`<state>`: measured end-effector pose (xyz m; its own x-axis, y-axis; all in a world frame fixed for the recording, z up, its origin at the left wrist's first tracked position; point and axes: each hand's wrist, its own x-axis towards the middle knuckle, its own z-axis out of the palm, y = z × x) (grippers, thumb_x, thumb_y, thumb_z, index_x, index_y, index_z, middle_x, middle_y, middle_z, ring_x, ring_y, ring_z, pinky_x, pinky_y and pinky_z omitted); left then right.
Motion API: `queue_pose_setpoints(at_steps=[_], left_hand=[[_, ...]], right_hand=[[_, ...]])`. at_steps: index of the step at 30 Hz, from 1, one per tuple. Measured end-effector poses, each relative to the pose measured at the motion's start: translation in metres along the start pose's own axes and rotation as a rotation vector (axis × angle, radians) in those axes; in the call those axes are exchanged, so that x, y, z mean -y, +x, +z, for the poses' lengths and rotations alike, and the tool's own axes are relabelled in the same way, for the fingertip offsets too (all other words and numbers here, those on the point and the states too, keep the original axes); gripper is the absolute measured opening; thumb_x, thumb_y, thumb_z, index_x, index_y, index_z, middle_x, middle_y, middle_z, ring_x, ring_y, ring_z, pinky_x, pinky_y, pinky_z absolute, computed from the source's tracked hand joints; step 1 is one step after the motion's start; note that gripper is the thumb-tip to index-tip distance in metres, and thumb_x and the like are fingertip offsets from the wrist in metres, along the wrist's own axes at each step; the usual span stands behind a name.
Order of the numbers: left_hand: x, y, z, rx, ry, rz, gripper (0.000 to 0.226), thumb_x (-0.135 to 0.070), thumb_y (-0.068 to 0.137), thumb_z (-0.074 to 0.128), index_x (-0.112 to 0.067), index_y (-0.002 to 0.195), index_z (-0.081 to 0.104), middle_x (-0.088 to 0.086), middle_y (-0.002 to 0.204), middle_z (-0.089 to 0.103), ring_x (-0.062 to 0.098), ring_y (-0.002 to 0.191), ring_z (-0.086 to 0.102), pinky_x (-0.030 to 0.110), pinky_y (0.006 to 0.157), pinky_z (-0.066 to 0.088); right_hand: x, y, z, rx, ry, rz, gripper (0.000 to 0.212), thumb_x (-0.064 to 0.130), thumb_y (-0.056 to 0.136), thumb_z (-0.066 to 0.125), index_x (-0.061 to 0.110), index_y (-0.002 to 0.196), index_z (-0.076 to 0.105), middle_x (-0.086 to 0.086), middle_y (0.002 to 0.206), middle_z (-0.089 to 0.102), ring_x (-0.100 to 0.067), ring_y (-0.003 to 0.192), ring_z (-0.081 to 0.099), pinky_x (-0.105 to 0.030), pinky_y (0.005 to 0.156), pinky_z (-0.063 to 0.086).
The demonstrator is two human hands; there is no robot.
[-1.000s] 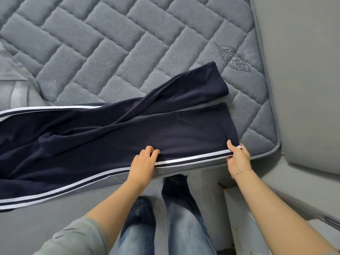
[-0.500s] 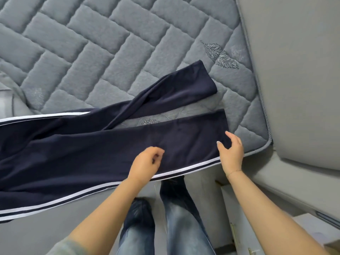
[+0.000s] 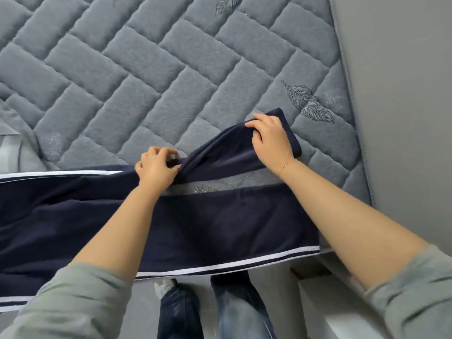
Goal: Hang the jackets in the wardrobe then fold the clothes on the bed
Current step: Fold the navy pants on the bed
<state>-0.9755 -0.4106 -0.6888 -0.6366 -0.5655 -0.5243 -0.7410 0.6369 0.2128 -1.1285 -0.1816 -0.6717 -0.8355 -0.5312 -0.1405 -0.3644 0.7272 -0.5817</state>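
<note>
Dark navy track trousers [image 3: 220,223] with white side stripes lie across the near edge of the grey quilted mattress [image 3: 151,69]. The near leg lies flat along the edge. The far leg is twisted and slants away toward the right. My left hand [image 3: 156,170] pinches the far leg's fabric at the twist. My right hand [image 3: 269,135] grips the same leg near its hem, fingers curled over the upper edge. A strip of mattress shows between the two legs.
A grey garment [image 3: 14,148] lies at the mattress's left edge. A grey padded bed frame [image 3: 403,106] runs along the right side. My legs in jeans [image 3: 215,311] stand on the floor against the bed. A white piece of furniture [image 3: 337,307] sits at lower right.
Both hands left the near leg's striped edge and reached forward to the far leg, which they now hold. The camera leaned in over the bed.
</note>
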Motion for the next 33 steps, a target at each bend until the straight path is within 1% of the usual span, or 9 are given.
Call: queue_pose_setpoints(at_steps=[4,8,12,15,18,21,25,29,33], left_hand=[[0.015,-0.008,0.006,0.060,0.128,0.091,0.037,-0.049,0.084,0.068,-0.031,0.116,0.059,-0.003,0.122,0.060,0.025,0.122,0.046,0.045,0.105,0.027],[0.018,-0.021,-0.005,-0.151,-0.123,0.184,0.022,-0.038,0.088,0.068,-0.017,0.092,0.066,0.003,0.096,0.061,0.028,0.095,0.059,0.043,0.085,0.043],[0.022,-0.052,-0.016,-0.553,-0.403,0.324,0.018,-0.010,0.077,0.058,-0.020,0.092,0.064,-0.006,0.095,0.054,0.020,0.086,0.054,0.035,0.078,0.045],[0.029,-0.073,0.001,-0.323,-0.250,0.383,0.023,-0.002,0.074,0.068,-0.018,0.091,0.067,-0.002,0.099,0.059,0.026,0.089,0.057,0.039,0.079,0.046],[0.037,-0.086,0.019,-0.060,-0.251,0.297,0.013,-0.017,0.083,0.075,-0.019,0.095,0.073,-0.006,0.108,0.065,0.019,0.099,0.061,0.039,0.083,0.050],[0.039,-0.074,0.013,-0.246,-0.364,0.339,0.013,-0.009,0.087,0.069,-0.016,0.098,0.070,-0.002,0.100,0.065,0.021,0.091,0.061,0.035,0.083,0.049],[0.035,-0.031,-0.003,-0.267,-0.129,0.243,0.033,-0.016,0.085,0.070,-0.016,0.117,0.065,0.005,0.122,0.059,0.031,0.116,0.051,0.046,0.098,0.036],[0.029,-0.012,-0.005,-0.003,0.214,0.205,0.035,-0.038,0.089,0.067,-0.024,0.120,0.060,0.000,0.121,0.060,0.026,0.124,0.046,0.051,0.112,0.013],[0.030,-0.017,-0.016,-0.133,-0.017,0.328,0.012,-0.024,0.089,0.068,-0.015,0.097,0.071,0.004,0.092,0.061,0.030,0.090,0.060,0.040,0.086,0.040]], right_hand=[[0.000,0.024,0.007,0.313,-0.417,-0.098,0.043,0.016,0.088,0.059,0.017,0.130,0.057,-0.005,0.128,0.059,-0.028,0.126,0.044,-0.039,0.116,0.015],[-0.006,-0.012,-0.005,-0.066,-0.324,-0.264,0.021,-0.001,0.071,0.060,0.011,0.087,0.065,-0.007,0.083,0.058,-0.031,0.083,0.055,-0.037,0.092,0.033],[-0.029,-0.080,-0.011,-0.101,-0.428,-0.244,0.033,-0.003,0.072,0.062,0.015,0.098,0.069,-0.004,0.089,0.059,-0.027,0.087,0.056,-0.041,0.106,0.031],[-0.037,-0.112,-0.008,0.219,-0.522,-0.061,0.030,0.004,0.079,0.064,0.013,0.106,0.073,-0.005,0.105,0.066,-0.028,0.102,0.059,-0.046,0.117,0.021],[-0.032,-0.115,-0.008,0.206,-0.328,0.046,0.022,0.003,0.084,0.061,0.011,0.098,0.074,-0.003,0.101,0.069,-0.027,0.096,0.062,-0.042,0.098,0.040],[-0.017,-0.087,-0.009,0.013,-0.144,0.082,0.017,0.004,0.087,0.058,0.012,0.093,0.072,-0.002,0.098,0.067,-0.025,0.092,0.058,-0.039,0.085,0.045],[-0.010,-0.031,-0.002,-0.035,-0.094,0.080,0.026,0.001,0.092,0.050,0.007,0.106,0.071,-0.009,0.112,0.064,-0.029,0.108,0.056,-0.041,0.098,0.041],[-0.008,0.006,0.009,0.299,-0.127,0.126,0.033,0.010,0.086,0.060,0.014,0.119,0.065,-0.007,0.122,0.057,-0.025,0.119,0.049,-0.035,0.102,0.037],[-0.006,0.006,0.013,0.544,-0.455,0.127,0.025,0.028,0.083,0.069,0.025,0.106,0.060,-0.001,0.110,0.063,-0.025,0.113,0.052,-0.035,0.092,0.032]])
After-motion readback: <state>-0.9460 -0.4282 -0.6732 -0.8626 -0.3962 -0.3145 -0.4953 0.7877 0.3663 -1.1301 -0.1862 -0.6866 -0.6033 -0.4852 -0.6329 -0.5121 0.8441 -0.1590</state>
